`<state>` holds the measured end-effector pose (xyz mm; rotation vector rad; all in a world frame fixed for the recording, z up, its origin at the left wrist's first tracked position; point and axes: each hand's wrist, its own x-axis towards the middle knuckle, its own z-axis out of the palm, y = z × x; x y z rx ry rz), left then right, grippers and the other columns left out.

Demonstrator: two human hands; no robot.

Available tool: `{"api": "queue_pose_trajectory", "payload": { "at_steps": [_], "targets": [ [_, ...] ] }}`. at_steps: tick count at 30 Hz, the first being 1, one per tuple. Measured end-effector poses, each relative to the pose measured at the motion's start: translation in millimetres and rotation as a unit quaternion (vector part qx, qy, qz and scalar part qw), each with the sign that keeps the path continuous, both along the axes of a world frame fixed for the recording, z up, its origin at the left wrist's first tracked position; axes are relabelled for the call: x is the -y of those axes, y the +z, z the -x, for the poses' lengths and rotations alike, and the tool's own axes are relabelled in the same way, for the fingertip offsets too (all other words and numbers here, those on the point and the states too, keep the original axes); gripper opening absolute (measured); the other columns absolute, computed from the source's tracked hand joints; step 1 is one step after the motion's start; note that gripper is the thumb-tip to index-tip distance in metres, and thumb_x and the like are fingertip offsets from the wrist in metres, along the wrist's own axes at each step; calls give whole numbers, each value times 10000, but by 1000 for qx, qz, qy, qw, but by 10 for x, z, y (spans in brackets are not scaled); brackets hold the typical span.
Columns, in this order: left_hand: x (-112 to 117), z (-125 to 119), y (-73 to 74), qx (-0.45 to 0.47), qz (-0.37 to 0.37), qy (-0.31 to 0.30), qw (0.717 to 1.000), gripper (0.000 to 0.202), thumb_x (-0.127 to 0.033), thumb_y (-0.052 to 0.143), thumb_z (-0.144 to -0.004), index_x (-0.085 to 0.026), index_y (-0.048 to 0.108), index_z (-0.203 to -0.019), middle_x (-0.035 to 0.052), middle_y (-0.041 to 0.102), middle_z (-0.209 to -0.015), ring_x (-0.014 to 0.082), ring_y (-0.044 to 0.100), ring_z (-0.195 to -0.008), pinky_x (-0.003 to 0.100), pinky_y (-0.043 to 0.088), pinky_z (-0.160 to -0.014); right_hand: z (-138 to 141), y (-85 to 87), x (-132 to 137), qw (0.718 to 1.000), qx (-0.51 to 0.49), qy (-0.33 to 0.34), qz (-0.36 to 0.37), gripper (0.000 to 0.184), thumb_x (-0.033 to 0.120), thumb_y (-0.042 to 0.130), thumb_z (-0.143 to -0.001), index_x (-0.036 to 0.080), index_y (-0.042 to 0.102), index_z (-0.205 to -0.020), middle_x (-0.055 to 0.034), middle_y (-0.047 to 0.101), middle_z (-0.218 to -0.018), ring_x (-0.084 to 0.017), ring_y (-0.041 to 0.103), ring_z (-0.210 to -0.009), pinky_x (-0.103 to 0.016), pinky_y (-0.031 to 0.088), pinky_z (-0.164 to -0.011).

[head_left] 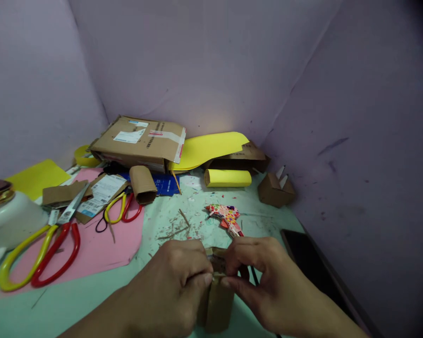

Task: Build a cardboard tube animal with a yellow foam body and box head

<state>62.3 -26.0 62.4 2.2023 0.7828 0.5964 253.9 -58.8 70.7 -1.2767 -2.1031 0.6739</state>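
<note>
A small brown cardboard box (219, 303) stands upright at the near edge of the view, its top open. My left hand (183, 281) pinches the rim on its left side, with thumb and fingers pressed together. On the opposite side my right hand (259, 277) grips the rim between thumb and forefinger. Both hands hide much of the box's upper edges. Just beyond them lies a glue gun (225, 217) with a flowery pattern, its handle partly behind my right hand.
Large red-and-yellow scissors (51, 249) and a smaller pair (123, 209) lie left on pink paper (102, 251). Behind are a flat carton (137, 141), a yellow paper roll (228, 178), and a cardboard tube (143, 183). A small box (275, 190) and dark phone-like slab (306, 258) sit right.
</note>
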Motion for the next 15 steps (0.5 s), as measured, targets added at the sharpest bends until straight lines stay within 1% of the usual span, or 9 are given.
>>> {"api": "queue_pose_trajectory", "payload": {
  "at_steps": [2,6,9,10,11,12,13,14,15],
  "targets": [
    [5,-8,10,-14,-1,8,1000,200,-99,452,-756,-161,491,-569,-24,515,-584,72,488,-566,202,320,-523,10,-2,11,1000,2,-1,-5,135,63,617,-672,165,563,-603,26,561,-564,-96,511,-511,-196,376,-495],
    [27,-49,-9,-43,12,51,998,141,-96,519,-690,-169,528,-569,-39,534,-576,75,496,-563,215,312,-526,22,15,-12,1000,-2,12,-8,140,50,632,-669,155,562,-607,29,545,-570,-86,489,-516,-189,350,-491],
    [14,-62,-19,-4,-23,68,997,132,-99,513,-693,-170,525,-583,-31,553,-621,80,507,-581,217,320,-532,33,36,-93,998,-22,27,-47,183,1,617,-646,162,537,-609,38,513,-569,-85,464,-523,-195,333,-483],
    [-8,-52,-15,13,-46,79,996,129,-104,511,-700,-169,531,-590,-26,555,-633,82,506,-584,218,324,-536,37,32,-131,997,-36,31,-63,192,-15,608,-648,166,545,-638,30,530,-607,-95,485,-560,-201,360,-512],
    [-41,-33,-9,25,-63,98,993,126,-115,512,-707,-168,547,-598,-21,557,-636,85,503,-581,220,327,-536,40,16,-172,995,-55,31,-75,197,-16,616,-655,170,572,-700,9,571,-693,-114,528,-641,-216,406,-580],
    [-87,-4,-3,35,-63,121,990,127,-136,520,-715,-167,569,-602,-18,559,-627,87,498,-570,219,328,-530,41,-17,-212,993,-83,27,-78,220,5,641,-667,177,599,-798,-23,607,-828,-143,566,-768,-245,444,-680],
    [-142,34,0,45,-42,149,987,133,-167,536,-720,-166,593,-600,-16,564,-608,89,494,-557,216,333,-522,39,-68,-248,991,-121,15,-62,288,49,678,-677,189,607,-919,-55,607,-988,-178,569,-917,-289,454,-795],
    [-203,78,-5,63,0,185,981,136,-203,564,-714,-165,612,-593,-13,573,-592,91,495,-550,208,341,-515,36,-136,-278,985,-170,-5,-24,393,113,716,-682,206,584,-1041,-79,571,-1133,-210,539,-1047,-337,437,-888],
    [-264,125,-20,95,61,231,966,133,-235,605,-689,-163,623,-579,-15,578,-572,87,491,-537,194,347,-501,34,-221,-298,973,-227,-37,26,478,191,742,-684,221,549,-1120,-92,525,-1227,-234,505,-1125,-375,421,-935]
  ]
}}
